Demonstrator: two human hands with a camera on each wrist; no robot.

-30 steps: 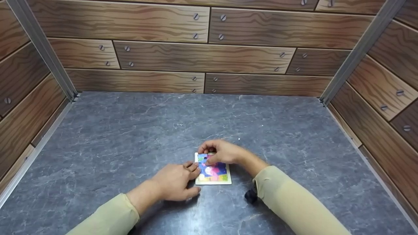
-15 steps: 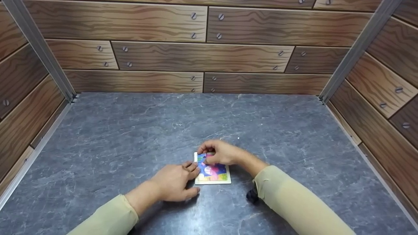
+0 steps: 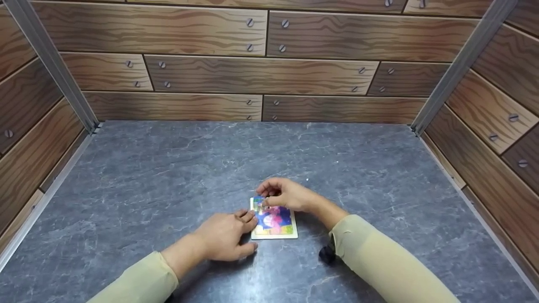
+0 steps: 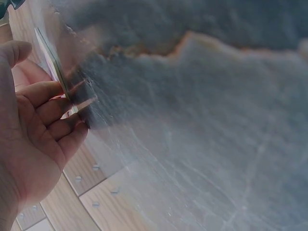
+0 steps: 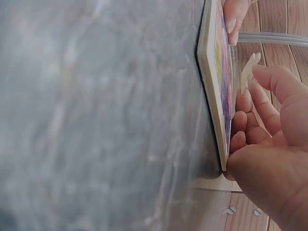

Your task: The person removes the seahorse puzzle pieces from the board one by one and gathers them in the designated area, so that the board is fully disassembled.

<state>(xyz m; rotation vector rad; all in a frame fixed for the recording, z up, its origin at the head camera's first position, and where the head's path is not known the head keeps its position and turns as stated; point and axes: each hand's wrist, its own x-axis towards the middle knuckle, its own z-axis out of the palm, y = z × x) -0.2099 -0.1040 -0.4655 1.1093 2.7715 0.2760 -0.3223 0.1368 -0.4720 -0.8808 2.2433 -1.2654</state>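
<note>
Grey marbled tabletop (image 3: 168, 168). Left hand (image 3: 225, 236): fingers loosely extended, touching left edge of puzzle board (image 3: 274, 227), which lies flat. Right hand (image 3: 291, 196): over board's far end, thumb and finger pinching puzzle piece (image 5: 247, 72), held clear of board's surface.

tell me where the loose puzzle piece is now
In the right wrist view, the puzzle piece is in the upper right, pinched in the right hand and held apart from the puzzle board beside it.
</note>
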